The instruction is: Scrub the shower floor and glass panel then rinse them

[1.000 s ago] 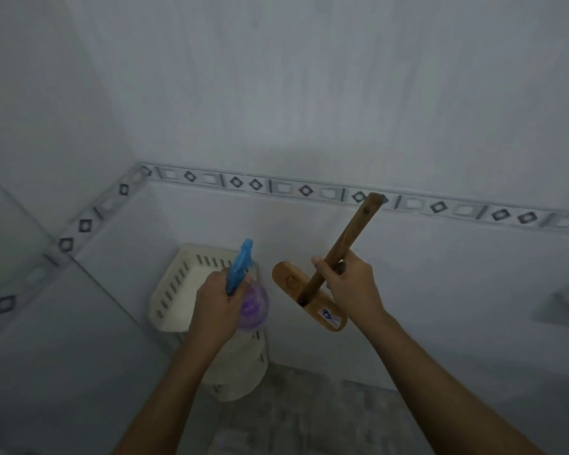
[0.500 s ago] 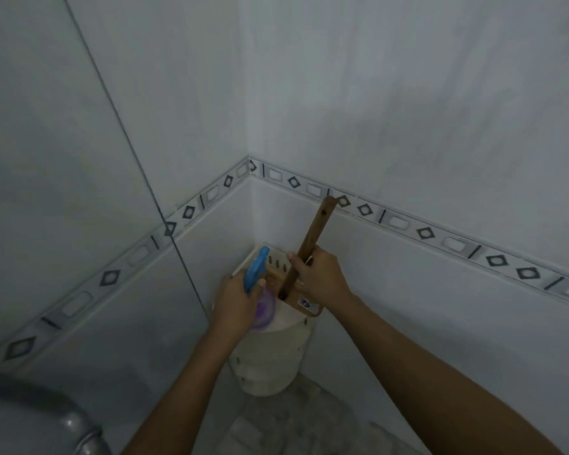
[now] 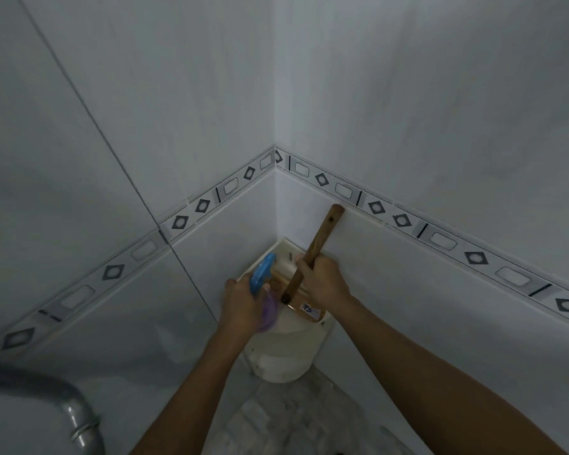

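Left hand (image 3: 243,302) grips bottle (image 3: 261,274), right hand (image 3: 326,284) grips brush (image 3: 321,241); both now lowered onto basket (image 3: 286,353). Probably stowing.

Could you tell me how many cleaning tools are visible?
2: a purple, blue-triggered spray bottle in the left hand, a wooden brush in the right hand; the cream basket may hide more.

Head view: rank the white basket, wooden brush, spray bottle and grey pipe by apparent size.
1. white basket; the grey pipe looks comparable, but it is nearer and cropped, so unranked.
2. wooden brush.
3. spray bottle, mostly hidden in the left hand.
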A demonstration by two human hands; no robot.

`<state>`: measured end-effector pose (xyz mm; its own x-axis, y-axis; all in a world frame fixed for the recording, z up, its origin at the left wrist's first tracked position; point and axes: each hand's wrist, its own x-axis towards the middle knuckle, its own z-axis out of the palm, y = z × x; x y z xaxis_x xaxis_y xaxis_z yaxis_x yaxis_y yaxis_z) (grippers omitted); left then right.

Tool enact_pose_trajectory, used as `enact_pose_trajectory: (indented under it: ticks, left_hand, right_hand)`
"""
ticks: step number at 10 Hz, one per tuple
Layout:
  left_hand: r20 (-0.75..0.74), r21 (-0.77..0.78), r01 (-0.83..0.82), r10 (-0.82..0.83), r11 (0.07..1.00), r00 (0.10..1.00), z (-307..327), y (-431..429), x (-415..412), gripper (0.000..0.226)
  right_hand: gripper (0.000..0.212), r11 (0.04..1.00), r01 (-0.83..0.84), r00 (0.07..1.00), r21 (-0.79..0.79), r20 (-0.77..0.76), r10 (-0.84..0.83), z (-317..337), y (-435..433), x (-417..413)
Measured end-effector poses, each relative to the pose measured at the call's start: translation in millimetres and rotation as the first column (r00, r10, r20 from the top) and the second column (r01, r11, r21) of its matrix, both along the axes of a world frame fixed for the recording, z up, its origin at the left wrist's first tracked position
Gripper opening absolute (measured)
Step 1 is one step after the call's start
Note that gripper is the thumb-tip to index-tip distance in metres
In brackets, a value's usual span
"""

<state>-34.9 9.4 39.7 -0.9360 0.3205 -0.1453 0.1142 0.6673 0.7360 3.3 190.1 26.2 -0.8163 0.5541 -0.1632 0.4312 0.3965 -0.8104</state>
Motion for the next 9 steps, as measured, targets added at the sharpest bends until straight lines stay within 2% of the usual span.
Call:
enact_pose_trajectory:
  ticks: [4, 6, 7, 8, 9]
  left_hand:
    - [-0.038, -0.017, -0.039, 0.039, 0.999, 0.999, -6.7, -4.9, 0.4, 0.034]
    - [-0.054, 0.003, -0.012, 0.012, 1.000, 0.998, -4.7, -7.2, 1.8, 0.033]
    - [-0.026, 0.012, 0.002, -0.001, 1.000, 1.000, -3.5, -9.0, 1.2, 0.034]
    - [-0.041, 0.020, 0.031, -0.031, 0.999, 0.999, 0.1, -8.3, 5.4, 0.046]
    - [-0.203, 0.012, 0.048, -0.045, 0.999, 0.978, 13.5, -11.4, 8.7, 0.066]
  right_hand:
    - [0.038, 1.000, 0.028, 0.997, -0.013, -0.077, -0.029, -8.3, -10.0, -0.2]
    - [0.025, 0.997, 0.025, 0.998, -0.070, -0.059, -0.029, -11.2, -15.4, 0.0]
    - [0.031, 0.996, 0.028, 0.999, -0.086, -0.022, -0.030, -7.3, -20.1, 4.2]
    - [0.033, 0.999, 0.029, 1.000, -0.037, -0.006, -0.029, -1.6, -20.3, 10.0]
    - [0.032, 0.998, 0.053, 0.999, -0.025, 0.005, -0.053, 9.9, -20.4, 22.5]
